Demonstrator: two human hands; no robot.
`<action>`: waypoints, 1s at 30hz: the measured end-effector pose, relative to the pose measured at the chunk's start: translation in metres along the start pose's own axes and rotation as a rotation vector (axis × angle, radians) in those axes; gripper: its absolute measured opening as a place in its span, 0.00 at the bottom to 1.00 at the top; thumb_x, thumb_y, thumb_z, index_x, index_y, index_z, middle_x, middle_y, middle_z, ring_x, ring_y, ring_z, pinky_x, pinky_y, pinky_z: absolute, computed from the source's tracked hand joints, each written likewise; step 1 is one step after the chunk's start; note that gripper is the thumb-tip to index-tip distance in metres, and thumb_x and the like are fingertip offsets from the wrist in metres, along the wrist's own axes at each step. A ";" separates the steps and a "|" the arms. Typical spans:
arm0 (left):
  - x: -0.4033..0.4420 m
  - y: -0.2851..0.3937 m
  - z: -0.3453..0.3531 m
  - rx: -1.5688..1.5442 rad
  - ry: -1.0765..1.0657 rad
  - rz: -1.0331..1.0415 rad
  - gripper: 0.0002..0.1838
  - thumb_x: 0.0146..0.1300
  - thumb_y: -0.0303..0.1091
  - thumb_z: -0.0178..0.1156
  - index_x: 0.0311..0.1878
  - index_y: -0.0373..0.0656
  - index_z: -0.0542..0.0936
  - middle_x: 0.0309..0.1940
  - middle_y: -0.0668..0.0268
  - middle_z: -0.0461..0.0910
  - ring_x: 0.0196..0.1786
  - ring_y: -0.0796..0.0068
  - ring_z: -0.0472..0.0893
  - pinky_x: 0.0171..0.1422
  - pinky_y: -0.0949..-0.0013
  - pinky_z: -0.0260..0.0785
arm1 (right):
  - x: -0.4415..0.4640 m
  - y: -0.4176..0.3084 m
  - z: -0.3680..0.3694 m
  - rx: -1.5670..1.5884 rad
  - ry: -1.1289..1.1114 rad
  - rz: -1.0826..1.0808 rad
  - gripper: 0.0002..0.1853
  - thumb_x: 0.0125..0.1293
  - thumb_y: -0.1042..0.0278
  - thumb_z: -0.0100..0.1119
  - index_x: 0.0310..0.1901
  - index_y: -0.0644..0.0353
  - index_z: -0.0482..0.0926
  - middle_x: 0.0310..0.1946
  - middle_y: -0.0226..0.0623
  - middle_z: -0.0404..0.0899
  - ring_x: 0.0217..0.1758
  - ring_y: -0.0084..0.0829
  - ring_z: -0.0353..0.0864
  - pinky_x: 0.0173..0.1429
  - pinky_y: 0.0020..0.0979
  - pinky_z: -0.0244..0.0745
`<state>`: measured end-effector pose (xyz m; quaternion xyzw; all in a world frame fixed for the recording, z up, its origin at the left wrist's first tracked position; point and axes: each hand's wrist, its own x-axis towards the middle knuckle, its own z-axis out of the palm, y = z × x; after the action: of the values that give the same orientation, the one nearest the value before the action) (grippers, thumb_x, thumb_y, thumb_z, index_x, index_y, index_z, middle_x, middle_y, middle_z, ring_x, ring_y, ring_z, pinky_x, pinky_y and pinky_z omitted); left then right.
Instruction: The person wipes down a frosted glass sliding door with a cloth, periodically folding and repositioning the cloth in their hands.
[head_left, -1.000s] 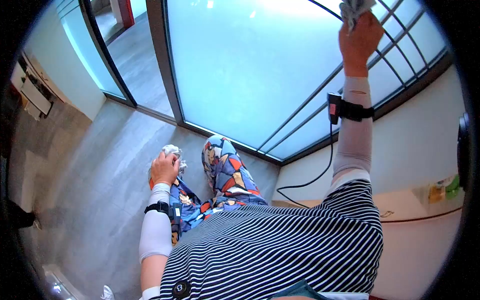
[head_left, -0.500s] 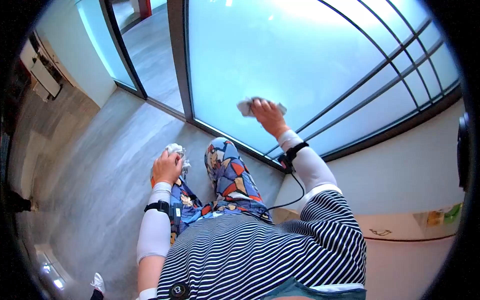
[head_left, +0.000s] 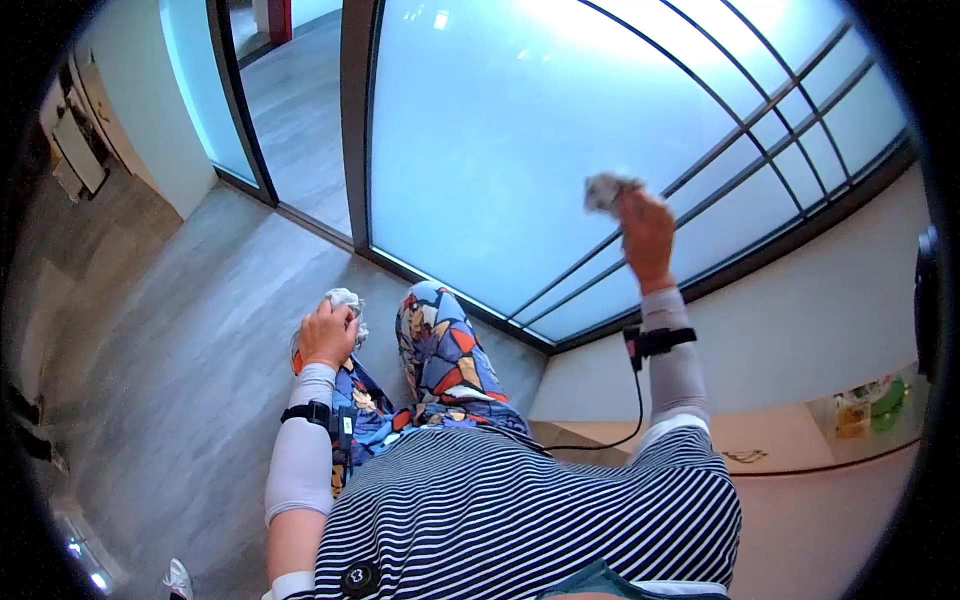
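My right hand (head_left: pixel 648 235) is raised in front of the frosted glass panel (head_left: pixel 500 150), its fingers closed on a crumpled grey cloth (head_left: pixel 606 192). The cloth lies at or close to the glass, left of the dark crossing bars (head_left: pixel 745 130). Low on the left, my left hand (head_left: pixel 328 334) rests by my knee, fingers wrapped round a bunched white cloth (head_left: pixel 346 299). A black strap with a small device sits on each forearm, and a black cable (head_left: pixel 640 400) hangs from the right one.
A dark-framed doorway (head_left: pixel 300 130) opens left of the glass. At the right, a cabinet (head_left: pixel 780 440) with green and yellow items stands by a white wall (head_left: pixel 760 310). A white shoe (head_left: pixel 178 578) shows at the bottom left on the grey floor (head_left: pixel 180 400).
My right hand first swept down and left across the glass with the cloth, then moved back right and slightly up. My left hand has stayed by my knee with its cloth.
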<state>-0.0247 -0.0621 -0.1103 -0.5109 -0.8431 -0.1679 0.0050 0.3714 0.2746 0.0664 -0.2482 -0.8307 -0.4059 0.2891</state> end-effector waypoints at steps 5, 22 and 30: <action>-0.004 -0.012 0.012 -0.038 0.017 0.005 0.07 0.56 0.45 0.66 0.32 0.54 0.83 0.39 0.63 0.78 0.43 0.59 0.80 0.47 0.55 0.71 | 0.133 0.034 -0.035 -0.096 0.429 0.156 0.24 0.59 0.72 0.68 0.58 0.59 0.75 0.49 0.46 0.78 0.53 0.43 0.75 0.55 0.44 0.70; -0.003 0.000 -0.002 -0.080 -0.009 -0.060 0.08 0.56 0.44 0.65 0.32 0.52 0.82 0.39 0.60 0.78 0.43 0.55 0.80 0.47 0.53 0.72 | 0.114 -0.191 0.108 0.099 0.068 -0.230 0.19 0.58 0.64 0.61 0.52 0.50 0.76 0.53 0.29 0.72 0.56 0.28 0.70 0.53 0.33 0.66; -0.003 0.002 -0.007 -0.049 -0.021 -0.076 0.08 0.56 0.44 0.65 0.31 0.52 0.83 0.40 0.61 0.78 0.42 0.54 0.80 0.47 0.53 0.72 | -0.069 -0.132 0.087 0.381 -0.267 -0.124 0.19 0.58 0.69 0.59 0.52 0.49 0.76 0.54 0.31 0.73 0.55 0.33 0.74 0.54 0.37 0.70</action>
<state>-0.0226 -0.0658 -0.1038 -0.4804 -0.8574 -0.1832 -0.0229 0.3104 0.2612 -0.0948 -0.1890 -0.9369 -0.2221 0.1927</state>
